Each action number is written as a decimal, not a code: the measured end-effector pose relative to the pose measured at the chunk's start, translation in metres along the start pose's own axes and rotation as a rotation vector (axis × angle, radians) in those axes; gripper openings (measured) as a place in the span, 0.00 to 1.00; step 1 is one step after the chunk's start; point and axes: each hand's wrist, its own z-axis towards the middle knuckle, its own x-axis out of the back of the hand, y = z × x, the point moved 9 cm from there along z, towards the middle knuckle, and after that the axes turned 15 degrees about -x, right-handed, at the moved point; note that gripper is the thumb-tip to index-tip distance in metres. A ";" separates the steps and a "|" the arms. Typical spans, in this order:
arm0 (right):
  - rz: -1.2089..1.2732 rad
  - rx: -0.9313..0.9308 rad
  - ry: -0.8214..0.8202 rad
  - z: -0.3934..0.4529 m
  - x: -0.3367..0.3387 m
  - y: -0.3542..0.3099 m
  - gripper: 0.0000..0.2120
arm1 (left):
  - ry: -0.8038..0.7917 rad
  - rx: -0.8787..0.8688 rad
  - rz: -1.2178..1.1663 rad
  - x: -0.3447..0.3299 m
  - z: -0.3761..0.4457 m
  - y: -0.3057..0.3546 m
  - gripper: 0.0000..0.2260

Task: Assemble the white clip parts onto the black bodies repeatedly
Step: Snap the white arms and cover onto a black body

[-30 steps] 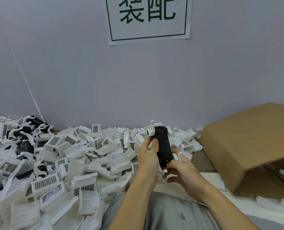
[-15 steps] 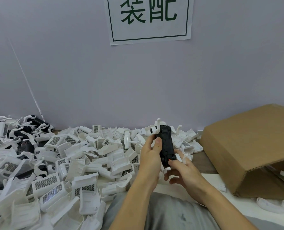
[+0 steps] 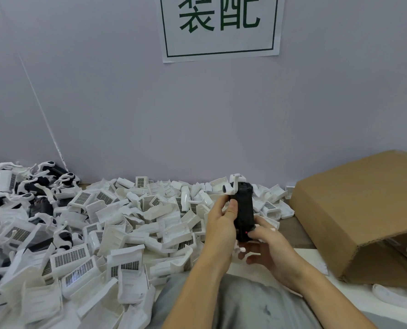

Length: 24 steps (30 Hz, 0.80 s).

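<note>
A black body (image 3: 244, 210) stands upright in both hands above the table's near edge. My left hand (image 3: 221, 222) grips its left side, thumb pressed on the front. My right hand (image 3: 266, 245) holds its lower end, where a small red dot shows. A white clip part (image 3: 234, 185) sits at the body's top, sticking out to the left. Small white bits show below the body between my hands. A big heap of loose white clip parts (image 3: 117, 222) covers the table to the left and behind.
A brown cardboard box (image 3: 364, 210) lies on its side at the right, with white parts inside its opening and in front of it. Finished black-and-white pieces (image 3: 31, 186) are piled at the far left by the wall. A paper sign (image 3: 219, 27) hangs above.
Both hands have lifted the black body slightly up and right. The white clip at its top has turned and now juts out further to the left.
</note>
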 end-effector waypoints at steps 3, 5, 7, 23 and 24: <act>-0.047 0.002 0.002 0.000 -0.003 0.000 0.18 | 0.040 0.021 -0.009 0.002 -0.001 -0.002 0.11; -0.064 0.001 0.023 0.000 -0.003 -0.001 0.17 | 0.040 0.027 -0.022 0.002 -0.002 -0.001 0.11; -0.075 0.009 0.043 -0.001 -0.002 -0.001 0.14 | 0.035 0.033 -0.040 0.001 -0.003 0.000 0.11; -0.547 0.261 0.754 -0.024 0.068 -0.038 0.12 | 0.294 0.158 -0.718 0.027 0.005 -0.001 0.07; -0.642 0.252 0.753 -0.021 0.064 -0.036 0.12 | 0.293 0.166 -0.712 0.026 0.005 -0.003 0.07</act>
